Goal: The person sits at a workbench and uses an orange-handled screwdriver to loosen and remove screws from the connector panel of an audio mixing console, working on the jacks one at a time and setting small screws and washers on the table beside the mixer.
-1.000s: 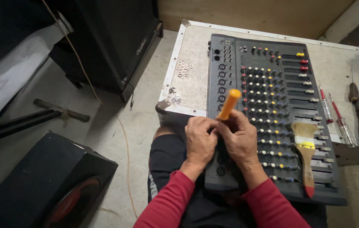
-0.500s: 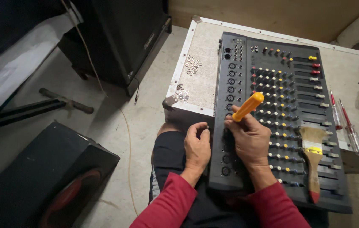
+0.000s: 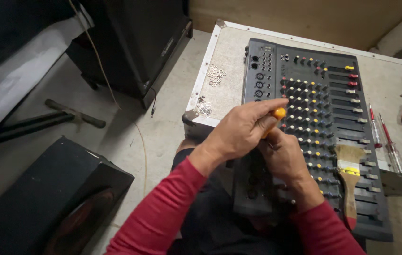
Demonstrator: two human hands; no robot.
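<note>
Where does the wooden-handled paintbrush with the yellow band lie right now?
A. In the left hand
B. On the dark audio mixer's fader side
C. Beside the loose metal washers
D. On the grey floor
B: the wooden-handled paintbrush with the yellow band rests on the dark audio mixer, right of both hands.

Both forearms come up from the bottom edge in red sleeves, pushed back above the wrists, and meet in the middle. The left hand [image 3: 243, 130] lies on top, back upward, fingers curled forward and closed, their tips just past the knuckles of the other hand. The right hand [image 3: 283, 156] sits under and just behind those fingers, its own fingers folded in tight beneath them, wrist bent slightly toward the left
</note>
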